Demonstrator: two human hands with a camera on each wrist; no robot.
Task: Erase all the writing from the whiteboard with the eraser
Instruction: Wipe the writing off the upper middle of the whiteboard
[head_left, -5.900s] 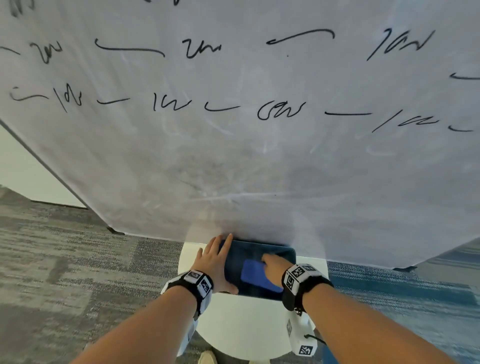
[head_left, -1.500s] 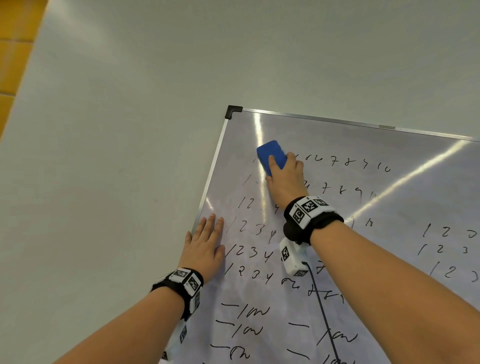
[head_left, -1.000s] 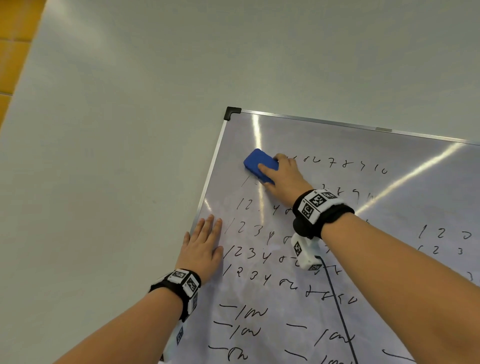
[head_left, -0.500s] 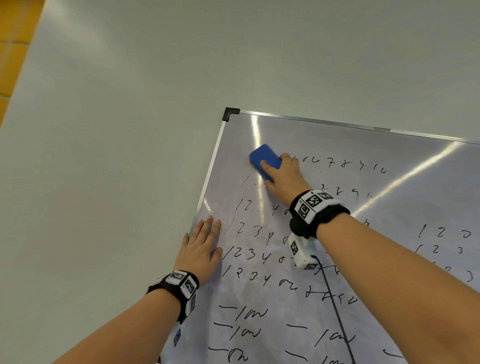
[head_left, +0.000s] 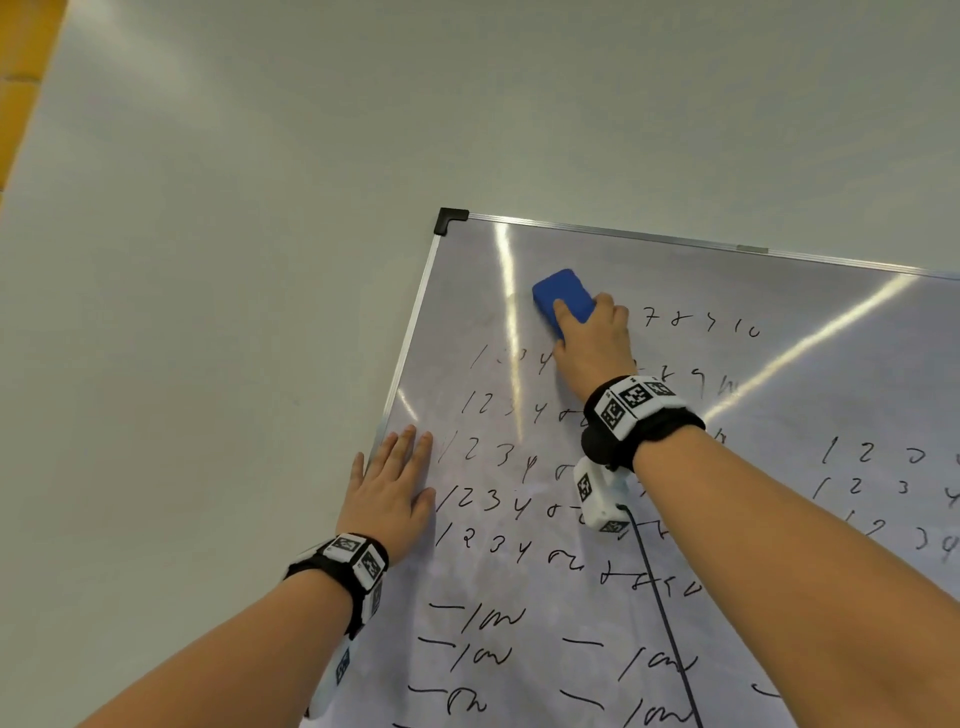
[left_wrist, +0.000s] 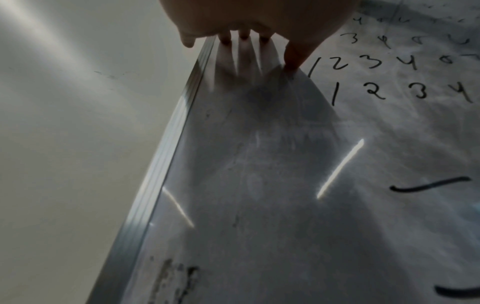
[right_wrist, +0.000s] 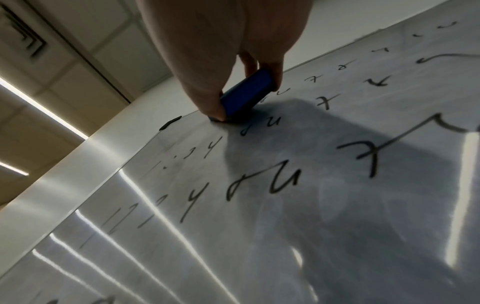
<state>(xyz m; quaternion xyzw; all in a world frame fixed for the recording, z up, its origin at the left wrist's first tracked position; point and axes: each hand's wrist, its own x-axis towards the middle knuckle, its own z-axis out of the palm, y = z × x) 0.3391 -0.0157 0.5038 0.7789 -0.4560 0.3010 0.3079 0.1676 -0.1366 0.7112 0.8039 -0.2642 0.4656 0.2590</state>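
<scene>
The blue eraser (head_left: 563, 300) is being pinched between thumb and fingers of the right hand (head_left: 592, 345) and pressed against the whiteboard (head_left: 675, 291) near its upper left corner. The left hand (head_left: 390, 493) is being laid flat, fingers straight and together, on the board's left edge.

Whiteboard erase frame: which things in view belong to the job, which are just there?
In the job:
- blue eraser, gripped by the right hand and pressed on the board
- whiteboard, top left partly wiped
- remaining writing, rows of numbers and scribbles
- left hand, flat at the board's left edge

Just there:
- wall behind the board
- ceiling lights
</scene>
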